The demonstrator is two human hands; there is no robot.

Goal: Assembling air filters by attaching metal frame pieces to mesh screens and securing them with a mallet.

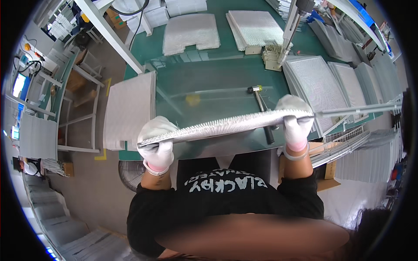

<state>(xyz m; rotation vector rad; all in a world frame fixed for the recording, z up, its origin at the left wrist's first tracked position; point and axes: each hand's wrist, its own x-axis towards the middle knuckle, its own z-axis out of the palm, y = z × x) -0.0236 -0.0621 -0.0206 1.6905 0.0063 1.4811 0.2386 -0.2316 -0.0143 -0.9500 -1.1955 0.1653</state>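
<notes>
Pleated filter panel [226,125] held edge-on above near edge of green desk [209,78], left hand [157,143] grip closed on its left end, right hand [296,122] grip closed on right end, both white-gloved, rubber mallet [261,104] on desk just behind panel, framed filter stacks [318,82] at right.

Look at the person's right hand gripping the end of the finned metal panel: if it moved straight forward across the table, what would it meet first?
Probably the mallet, lying on the glass tabletop just ahead of the right hand. Depth is unclear, so the hand might pass above it.
</notes>
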